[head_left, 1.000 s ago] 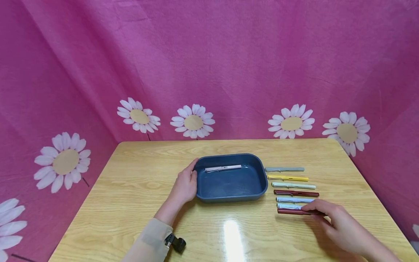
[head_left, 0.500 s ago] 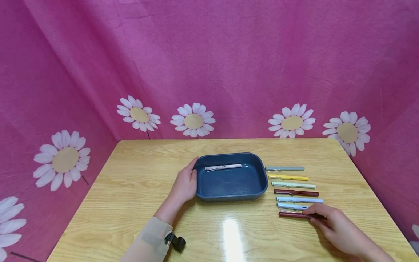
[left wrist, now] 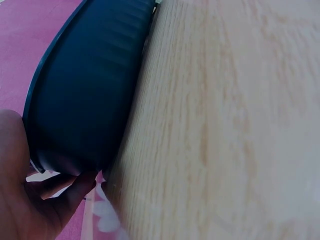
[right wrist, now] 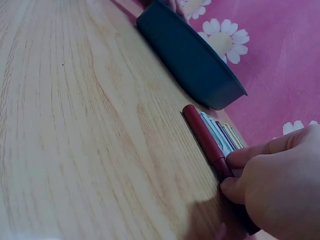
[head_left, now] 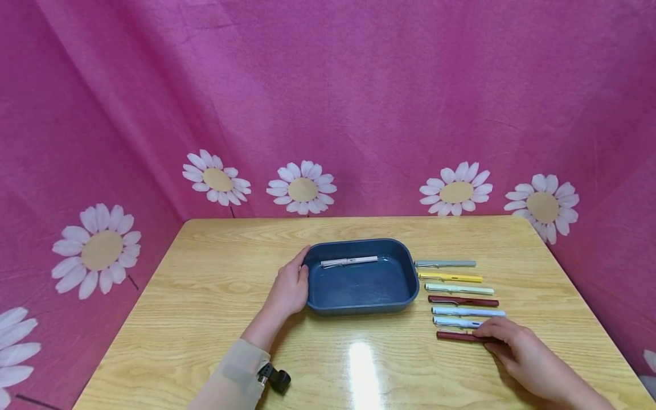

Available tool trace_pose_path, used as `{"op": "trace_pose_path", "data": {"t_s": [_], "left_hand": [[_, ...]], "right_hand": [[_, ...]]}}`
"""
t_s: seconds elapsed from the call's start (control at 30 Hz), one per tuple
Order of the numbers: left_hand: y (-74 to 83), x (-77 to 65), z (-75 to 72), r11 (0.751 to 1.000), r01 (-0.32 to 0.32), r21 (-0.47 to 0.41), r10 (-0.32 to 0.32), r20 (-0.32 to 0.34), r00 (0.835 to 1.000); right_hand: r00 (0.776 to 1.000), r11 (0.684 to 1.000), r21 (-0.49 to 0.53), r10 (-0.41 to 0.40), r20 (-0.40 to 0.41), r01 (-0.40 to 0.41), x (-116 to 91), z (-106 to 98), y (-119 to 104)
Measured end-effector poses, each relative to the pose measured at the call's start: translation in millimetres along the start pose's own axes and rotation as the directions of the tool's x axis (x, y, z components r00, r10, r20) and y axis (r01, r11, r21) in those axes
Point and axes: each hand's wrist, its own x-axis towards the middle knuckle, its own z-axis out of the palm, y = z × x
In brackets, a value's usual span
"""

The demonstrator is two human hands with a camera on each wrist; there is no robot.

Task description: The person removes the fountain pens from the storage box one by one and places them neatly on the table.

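Observation:
My left hand [head_left: 288,289] holds the left end of a dark blue tray [head_left: 365,293], its fingers at the end wall in the left wrist view. In the tray lies a pale pink clip pen [head_left: 353,261]. At the right, my right hand [head_left: 533,356] pinches the nearest dark red pen [right wrist: 204,134], which lies on the table with its cap end pointing left. The hand covers this pen's right part. Just behind it lies a light blue pen [head_left: 453,322], its right end partly hidden by the fingers.
Beyond it, a roughly parallel row runs back along the tray's right side: a pale blue pen [head_left: 468,312], another dark red pen [head_left: 463,300], a pale green pen [head_left: 459,289], a yellow pen [head_left: 451,278] and a grey-blue pen [head_left: 446,264]. A pink flowered curtain [head_left: 328,114] surrounds the wooden table [head_left: 205,341].
The nearest dark red pen, pinched by my right hand, has shifted slightly toward the front edge, opening a gap from the light blue pen. My left hand and the tray stay put.

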Motion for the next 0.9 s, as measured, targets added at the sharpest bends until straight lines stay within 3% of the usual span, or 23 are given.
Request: {"op": "trace_pose_path", "data": {"t_s": [0.37, 0.6, 0.9], "left_hand": [[-0.5, 1.7, 1.5, 1.0, 0.012, 0.008, -0.012, 0.007, 1.0], [0.2, 0.7, 1.1, 0.999, 0.03, 0.01, -0.03, 0.005, 1.0], [-0.3, 0.0, 0.3, 0.999, 0.036, -0.001, -0.036, 0.011, 0.999]], "right_hand": [[0.993, 0.994, 0.001, -0.105, -0.06, 0.105, 21, -17, -8], [0.983, 0.986, 0.014, -0.163, -0.085, 0.165, 61, -29, -27], [0.987, 0.983, 0.089, -0.162, -0.011, 0.162, 114, -30, -47]]}}
